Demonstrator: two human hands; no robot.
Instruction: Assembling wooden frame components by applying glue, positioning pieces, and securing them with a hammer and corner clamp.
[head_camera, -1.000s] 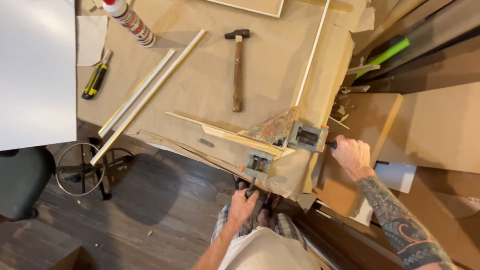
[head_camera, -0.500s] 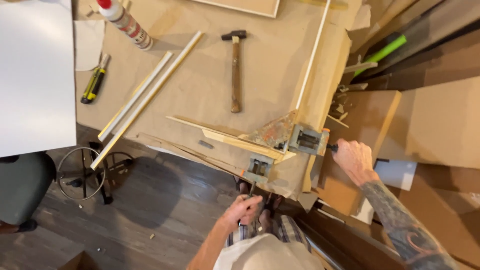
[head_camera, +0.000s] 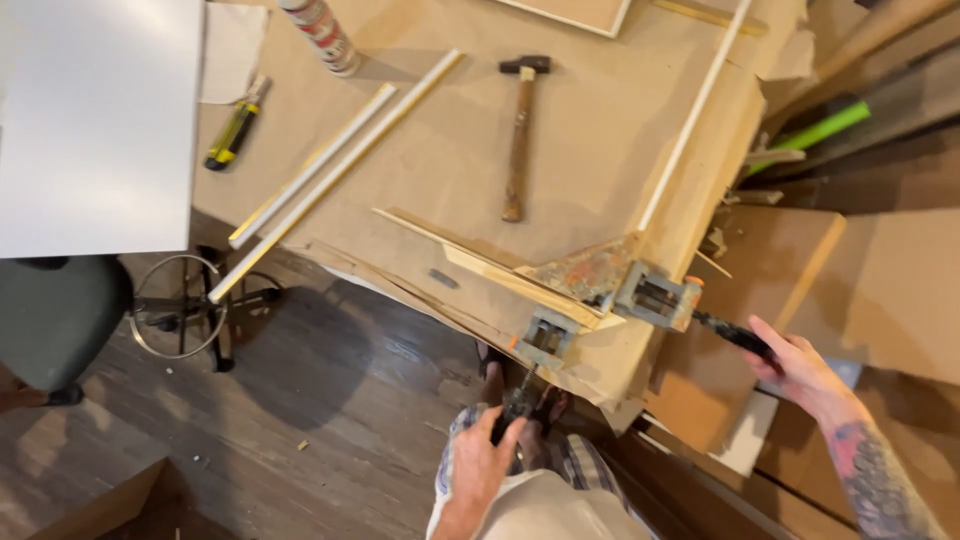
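Two hands are at work, the left hand and the right hand, each on one of the two clamp handles. Beyond them lie one hammer, one yellow utility knife, one glue tube and two long pale wood strips.

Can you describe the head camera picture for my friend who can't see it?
Both hands grip the black screw handles of a metal corner clamp at a workbench corner: left hand on the near handle, right hand on the side one. The clamp holds two wooden strips. A hammer and a yellow utility knife lie on the bench.
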